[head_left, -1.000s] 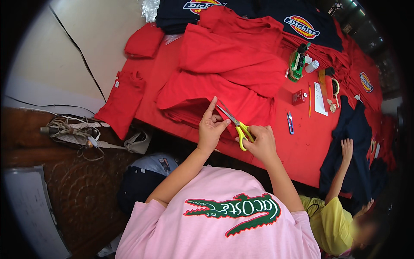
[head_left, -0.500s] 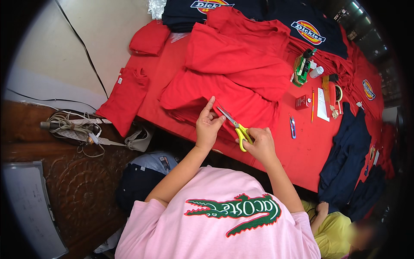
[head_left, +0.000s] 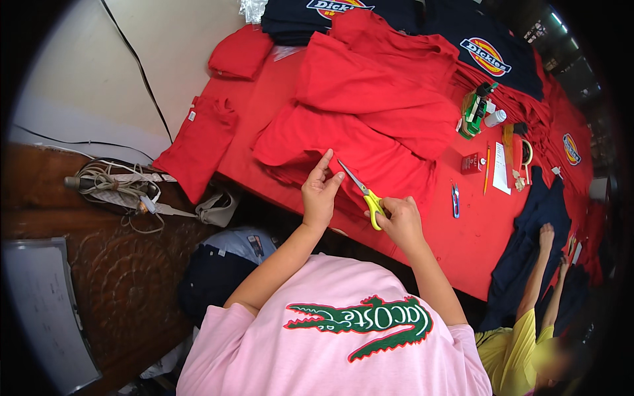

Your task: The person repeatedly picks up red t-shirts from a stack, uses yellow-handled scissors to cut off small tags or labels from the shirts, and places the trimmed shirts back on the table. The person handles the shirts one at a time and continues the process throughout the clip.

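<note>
I see the scissors (head_left: 362,192) over the near edge of the red garment (head_left: 356,142), blades pointing up and left toward my left fingertips, yellow handles down in my right hand (head_left: 398,221). That hand is clenched around the handles. My left hand (head_left: 319,195) is not fully closed: thumb and forefinger pinch the garment's edge just beside the blade tips, the other fingers curled on the cloth.

The garment lies spread and folded on a red table (head_left: 475,244), with more red pieces heaped behind it. A smaller red piece (head_left: 198,145) hangs over the table's left edge, and another folded one (head_left: 241,53) sits at the far left corner. Dark navy shirts (head_left: 489,46) with round badges lie along the far side.

To the right of the scissors rest small blue snips (head_left: 456,200), a little red box (head_left: 472,163), a pencil (head_left: 487,168) and a green tool (head_left: 473,112).

At lower right another person in yellow (head_left: 512,343) reaches both arms up onto navy cloth (head_left: 528,224), well apart from my hands.
</note>
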Available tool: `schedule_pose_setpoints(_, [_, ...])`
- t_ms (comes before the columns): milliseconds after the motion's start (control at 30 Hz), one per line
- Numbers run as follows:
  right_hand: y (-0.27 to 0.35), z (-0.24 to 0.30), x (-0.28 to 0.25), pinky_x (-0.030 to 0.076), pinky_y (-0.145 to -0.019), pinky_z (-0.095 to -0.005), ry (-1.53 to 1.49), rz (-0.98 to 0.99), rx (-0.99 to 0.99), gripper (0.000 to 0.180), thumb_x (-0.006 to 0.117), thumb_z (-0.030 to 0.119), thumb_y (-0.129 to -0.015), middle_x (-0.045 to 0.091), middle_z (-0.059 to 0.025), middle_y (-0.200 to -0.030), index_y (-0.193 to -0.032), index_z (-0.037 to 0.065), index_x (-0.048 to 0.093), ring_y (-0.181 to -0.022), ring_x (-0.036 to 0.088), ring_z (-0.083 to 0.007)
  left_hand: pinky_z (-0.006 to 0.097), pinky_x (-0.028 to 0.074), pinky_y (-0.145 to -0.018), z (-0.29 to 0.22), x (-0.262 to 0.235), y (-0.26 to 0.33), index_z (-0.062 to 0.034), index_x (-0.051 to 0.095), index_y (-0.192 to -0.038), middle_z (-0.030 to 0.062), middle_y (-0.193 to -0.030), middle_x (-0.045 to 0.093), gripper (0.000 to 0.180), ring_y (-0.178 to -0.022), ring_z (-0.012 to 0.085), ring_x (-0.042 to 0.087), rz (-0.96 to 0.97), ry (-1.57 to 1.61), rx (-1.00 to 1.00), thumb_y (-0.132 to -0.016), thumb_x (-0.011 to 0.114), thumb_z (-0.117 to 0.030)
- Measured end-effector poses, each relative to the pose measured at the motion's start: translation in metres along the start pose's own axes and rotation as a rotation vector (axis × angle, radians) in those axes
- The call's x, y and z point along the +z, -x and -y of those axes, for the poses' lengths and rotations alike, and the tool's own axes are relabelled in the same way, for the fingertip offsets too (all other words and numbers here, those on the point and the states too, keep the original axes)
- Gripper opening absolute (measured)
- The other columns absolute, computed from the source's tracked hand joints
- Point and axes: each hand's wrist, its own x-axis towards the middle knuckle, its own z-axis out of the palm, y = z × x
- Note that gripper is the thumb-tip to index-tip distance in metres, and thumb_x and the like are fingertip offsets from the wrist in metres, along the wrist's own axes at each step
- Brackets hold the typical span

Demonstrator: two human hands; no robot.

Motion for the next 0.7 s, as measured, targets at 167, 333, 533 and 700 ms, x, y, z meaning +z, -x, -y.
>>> schedule_pose_setpoints(167, [-0.006,0.006,-0.001,0.036,-0.068,-0.0419,0.05,-0.028,-0.053,0.039,0.086,0.036,-0.076,0.062,-0.0097,-0.065,-0.071,0.006,0.062,-0.061,0.058,-0.0293,0.023,0.051,-0.093,-0.01,0.002,0.002,-0.0029,0.032,-0.166,0.0043,-0.115,0.067,0.082,-0.101,0.0072,0.062,0.015,0.088,-0.035,-0.093,0.067,0.014])
schedule_pose_setpoints(333, [-0.013,0.01,0.002,0.037,-0.069,-0.0418,0.075,-0.074,-0.113,0.04,0.086,0.038,-0.077,0.06,-0.009,-0.064,-0.07,0.007,0.062,-0.062,0.059,-0.0286,0.022,0.052,-0.092,-0.009,-0.001,0.007,-0.004,0.027,-0.168,0.0035,-0.111,0.068,0.088,-0.096,0.0058,0.062,0.053,0.09,-0.014,-0.092,0.067,0.015])
schedule_pose_setpoints(533, [-0.012,0.005,0.005,0.037,-0.069,-0.0415,0.068,0.023,-0.07,0.036,0.084,0.033,-0.081,0.063,-0.0105,-0.065,-0.071,0.006,0.062,-0.061,0.059,-0.0294,0.023,0.054,-0.094,-0.006,-0.001,0.007,-0.0036,0.026,-0.168,0.0048,-0.114,0.069,0.09,-0.095,0.006,0.062,0.049,0.128,-0.034,-0.09,0.068,0.016])
schedule_pose_setpoints(700, [-0.006,0.0,0.01,0.038,-0.068,-0.0413,0.019,0.0,0.001,0.03,0.085,0.026,-0.081,0.062,-0.0105,-0.064,-0.075,0.005,0.065,-0.057,0.054,-0.0292,0.026,0.055,-0.096,-0.005,-0.001,0.016,-0.0029,0.026,-0.168,0.0078,-0.128,0.066,0.091,-0.099,0.0088,0.065,-0.001,0.157,-0.11,-0.091,0.07,0.014])
